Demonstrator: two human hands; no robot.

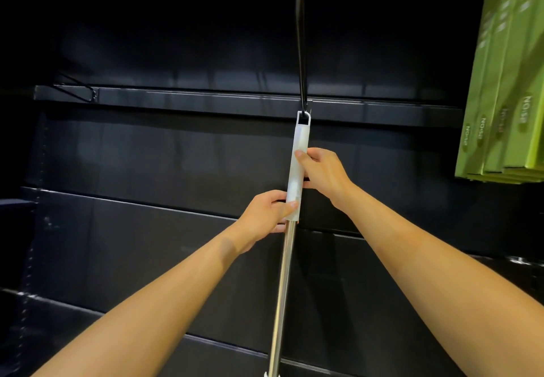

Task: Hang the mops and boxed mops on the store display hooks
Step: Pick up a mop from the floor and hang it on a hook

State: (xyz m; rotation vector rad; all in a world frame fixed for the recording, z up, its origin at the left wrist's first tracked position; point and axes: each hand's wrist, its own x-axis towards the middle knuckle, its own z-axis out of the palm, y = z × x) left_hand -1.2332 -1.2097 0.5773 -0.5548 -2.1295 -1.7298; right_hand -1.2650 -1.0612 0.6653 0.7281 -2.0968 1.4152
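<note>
A mop with a shiny metal pole (283, 288) and a white plastic grip (300, 144) stands upright in the middle of the head view. The loop at the grip's top sits at the tip of a long black display hook (300, 46) that reaches out from the dark back wall. My left hand (269, 213) grips the lower end of the white grip. My right hand (322, 172) holds the grip higher up, thumb on its front. The mop's head is out of view below the frame.
Several green boxed mops (506, 88) hang at the upper right. A dark horizontal rail (206, 101) crosses the black back panel, and another wire hook (78, 89) sits at its left end. Black panels fill the lower wall.
</note>
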